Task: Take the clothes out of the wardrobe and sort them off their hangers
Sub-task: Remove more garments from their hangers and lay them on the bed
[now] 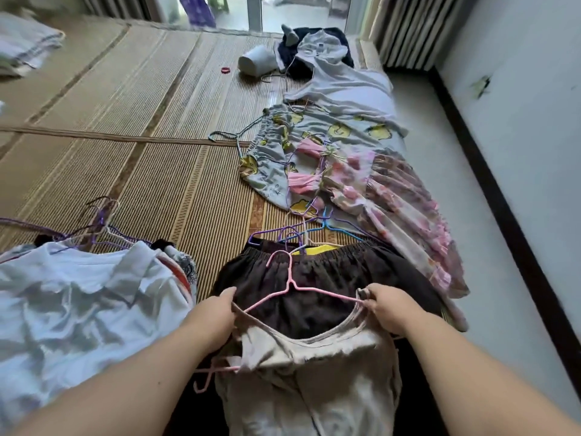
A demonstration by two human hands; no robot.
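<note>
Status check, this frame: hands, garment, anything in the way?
Left hand and right hand each pinch a strap of the beige top at the ends of the pink hanger. Top not yet off the hanger, lying over the brown skirt. Nothing in the way.

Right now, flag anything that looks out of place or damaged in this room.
A white container lies on its side at the far end of the mat, a red ring loose beside it. The right wall has a scuffed, peeling patch.
</note>
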